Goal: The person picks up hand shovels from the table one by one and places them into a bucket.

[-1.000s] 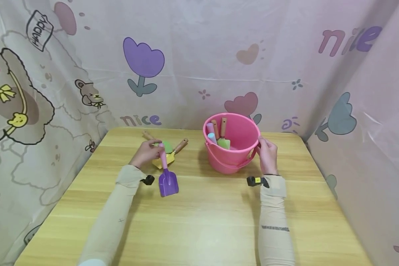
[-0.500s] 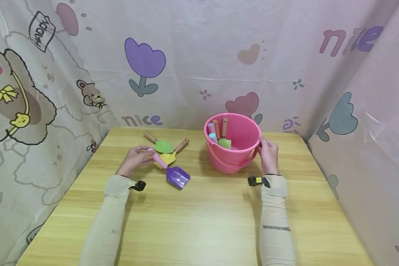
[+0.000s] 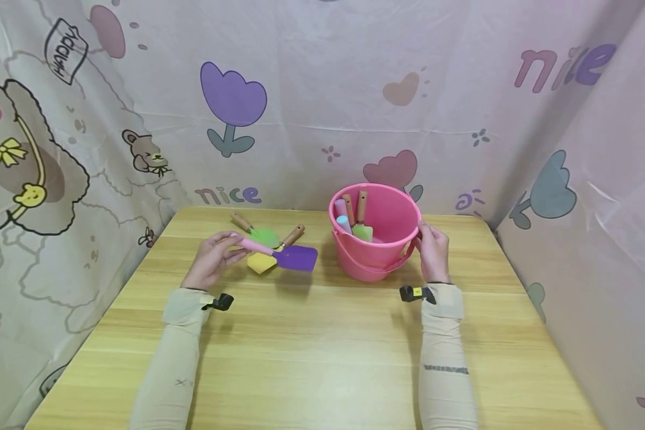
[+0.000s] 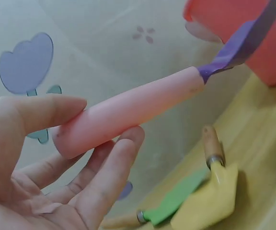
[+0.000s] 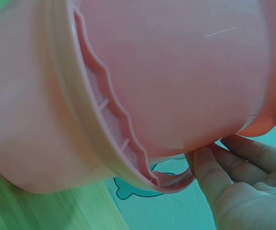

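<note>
My left hand pinches the end of the pink handle of a toy shovel between thumb and fingers. The shovel is held above the table, its purple blade pointing right toward a pink bucket. In the left wrist view the pink handle lies between thumb and fingertips. At the bucket's right side, my right hand grips the rim area; part of the grip is hidden. Inside the bucket stand wooden-handled tools, one with a light green blade, beside a pink handle and a light blue one.
Behind the shovel, a green trowel and a yellow shovel with wooden handles lie close together on the wooden table. The bucket's pink bail hangs down its front. A printed curtain encloses the table's back and sides.
The purple blade has swung from pointing down toward the front to pointing right, and has risen. My left hand has shifted left. My right hand and the bucket stay in place.
</note>
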### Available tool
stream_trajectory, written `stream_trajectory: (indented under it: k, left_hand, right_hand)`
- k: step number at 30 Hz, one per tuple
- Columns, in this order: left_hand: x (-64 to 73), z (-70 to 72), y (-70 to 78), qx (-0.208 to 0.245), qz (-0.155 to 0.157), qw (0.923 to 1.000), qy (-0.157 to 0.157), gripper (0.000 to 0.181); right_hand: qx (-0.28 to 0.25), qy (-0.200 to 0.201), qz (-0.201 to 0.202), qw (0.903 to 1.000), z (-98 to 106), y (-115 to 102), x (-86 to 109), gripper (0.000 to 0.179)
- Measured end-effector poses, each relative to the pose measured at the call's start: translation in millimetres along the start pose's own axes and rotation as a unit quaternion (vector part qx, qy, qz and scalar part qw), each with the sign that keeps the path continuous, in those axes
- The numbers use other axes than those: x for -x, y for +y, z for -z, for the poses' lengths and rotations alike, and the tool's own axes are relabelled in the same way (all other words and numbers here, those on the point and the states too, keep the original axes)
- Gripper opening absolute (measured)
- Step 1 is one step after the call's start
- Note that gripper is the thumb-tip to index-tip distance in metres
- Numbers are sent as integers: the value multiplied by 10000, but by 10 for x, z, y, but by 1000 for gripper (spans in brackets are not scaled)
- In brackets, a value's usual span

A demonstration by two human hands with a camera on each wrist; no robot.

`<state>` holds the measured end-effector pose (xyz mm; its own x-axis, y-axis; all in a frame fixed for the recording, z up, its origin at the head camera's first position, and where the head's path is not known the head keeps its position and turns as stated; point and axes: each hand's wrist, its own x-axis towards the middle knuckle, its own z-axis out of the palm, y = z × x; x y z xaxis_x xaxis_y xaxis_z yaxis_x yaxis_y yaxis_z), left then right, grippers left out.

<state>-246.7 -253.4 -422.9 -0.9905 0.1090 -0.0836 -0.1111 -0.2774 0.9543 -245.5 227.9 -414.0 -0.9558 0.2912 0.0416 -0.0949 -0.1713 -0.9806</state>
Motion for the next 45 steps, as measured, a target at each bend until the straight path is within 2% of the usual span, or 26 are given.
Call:
stream_trajectory:
  k: [10,16,19,25,30,36,45]
  left_hand:
    - [50,-126,249,703,-363,9967,194,2]
    - [16,-271,416,1107,-627,9913,344,1]
    - [-18,-375,502,1187,-745,9896,322,3]
    - [-74,-638,634,1024,-891,9906,179,10]
    - [-136,-889,682,646,-922,9934,200,15]
    - [-202,-1202,680,124,-971,9948,263,21]
    - [-221,-1635,621,-557,-1165,9914,218,21]
  right_hand:
    - [34,-25,20,10000,9,-3,4,49]
    - [36,-73,25,10000,15,-3,11,48]
    - [-38,-55,32,10000,16,0,5,47]
    - [-69,-63,9,10000,17,5,-1,47]
    - [-64,-72,48,9999,23,16,-11,46]
    - [13,-88,60,9999,16,10,-3,46]
    - [-71,-39,46,10000,13,-3,20,47]
